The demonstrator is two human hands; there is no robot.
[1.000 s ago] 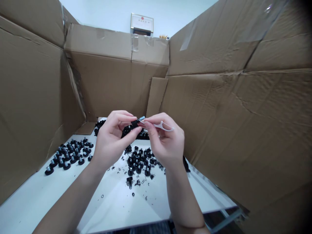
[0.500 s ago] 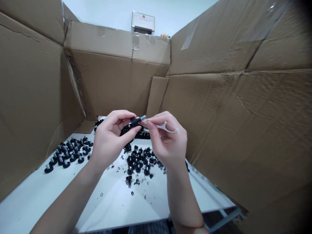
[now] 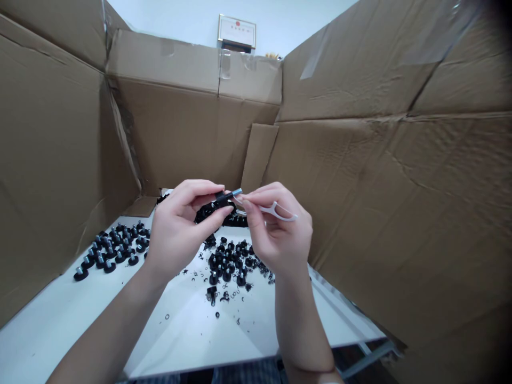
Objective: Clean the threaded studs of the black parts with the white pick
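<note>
Between the thumb and fingers of my left hand (image 3: 180,229) is a black-headed screw (image 3: 224,197), its bare metal end pointing right and slightly up. My right hand (image 3: 278,229) is closed on a white dental floss pick (image 3: 276,210). The pick's forked end sticks out to the right past the fingers, while its slim other end is at the screw's shaft. Both hands are raised above the white table, close together. Below them lies a cluster of black-headed screws (image 3: 228,261), with small black rings and scraps scattered around it.
More screws (image 3: 112,245) stand on their heads in a group at the table's left. A dark heap of parts (image 3: 240,220) lies behind my hands. Tall cardboard walls (image 3: 180,133) enclose the white table (image 3: 192,341) at the left, back and right.
The view has shifted slightly. Both hands keep their hold on the screw and the floss pick; the right hand and pick have moved a little to the right.
</note>
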